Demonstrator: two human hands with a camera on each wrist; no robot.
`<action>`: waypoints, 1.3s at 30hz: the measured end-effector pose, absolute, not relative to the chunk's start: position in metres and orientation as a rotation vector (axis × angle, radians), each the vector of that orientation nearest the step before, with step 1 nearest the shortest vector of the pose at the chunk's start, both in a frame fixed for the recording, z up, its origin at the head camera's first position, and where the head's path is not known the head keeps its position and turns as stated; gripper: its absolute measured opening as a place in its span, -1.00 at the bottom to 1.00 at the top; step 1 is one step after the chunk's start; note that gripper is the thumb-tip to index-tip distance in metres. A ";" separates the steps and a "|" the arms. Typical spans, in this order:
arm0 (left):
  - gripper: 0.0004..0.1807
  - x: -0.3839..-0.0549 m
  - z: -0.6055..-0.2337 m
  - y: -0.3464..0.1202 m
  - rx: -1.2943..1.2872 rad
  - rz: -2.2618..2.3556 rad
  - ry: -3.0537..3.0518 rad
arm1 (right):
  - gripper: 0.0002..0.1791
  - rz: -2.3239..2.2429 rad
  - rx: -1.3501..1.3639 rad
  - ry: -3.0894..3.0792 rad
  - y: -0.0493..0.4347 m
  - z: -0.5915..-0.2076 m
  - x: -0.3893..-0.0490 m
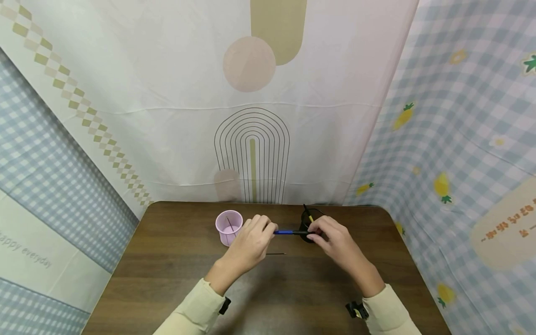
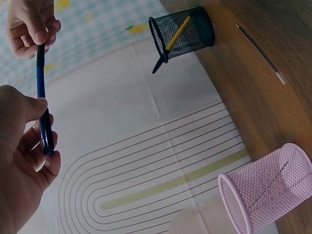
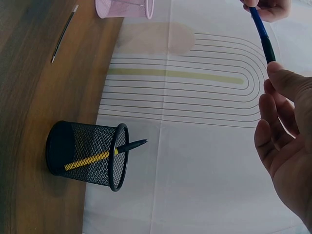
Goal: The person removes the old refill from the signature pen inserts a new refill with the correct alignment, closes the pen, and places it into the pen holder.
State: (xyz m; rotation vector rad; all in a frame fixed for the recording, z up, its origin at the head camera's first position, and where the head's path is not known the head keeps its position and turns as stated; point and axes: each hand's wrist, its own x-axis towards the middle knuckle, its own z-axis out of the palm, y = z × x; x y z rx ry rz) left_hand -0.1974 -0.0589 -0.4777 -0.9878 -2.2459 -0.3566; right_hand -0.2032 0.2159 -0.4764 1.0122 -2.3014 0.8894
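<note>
A blue pen [image 1: 285, 232] with a dark grip section is held level above the table between both hands. My left hand [image 1: 251, 239] grips its blue end, thumb on top and fingers curled beneath, as the left wrist view shows. At the dark end, my right hand [image 1: 336, 239] pinches the pen between thumb and fingertips. On the table below lies a thin pen refill [image 2: 261, 53]. Behind the right hand stands a black mesh pen cup [image 3: 87, 153] with a yellow and black pen [image 3: 105, 155] in it. To the left is a pink mesh pen cup [image 1: 229, 228] with a thin dark refill inside.
The brown wooden table [image 1: 176, 270] ends at the back against a printed cloth [image 1: 184, 153]. A blue checked cloth [image 1: 460, 139] hangs along the right side, another on the left. Both cups stand near the back edge.
</note>
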 end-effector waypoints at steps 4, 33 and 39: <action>-0.93 -0.198 -0.477 -0.059 -0.987 -0.353 -2.242 | -0.72 0.900 1.012 -2.305 0.216 -0.475 -0.202; -0.93 -0.195 -0.479 -0.059 -0.982 -0.357 -2.256 | -0.85 0.887 0.986 -2.355 0.216 -0.478 -0.200; -0.92 -0.196 -0.479 -0.060 -0.983 -0.380 -2.239 | -0.78 0.870 0.965 -2.383 0.217 -0.476 -0.199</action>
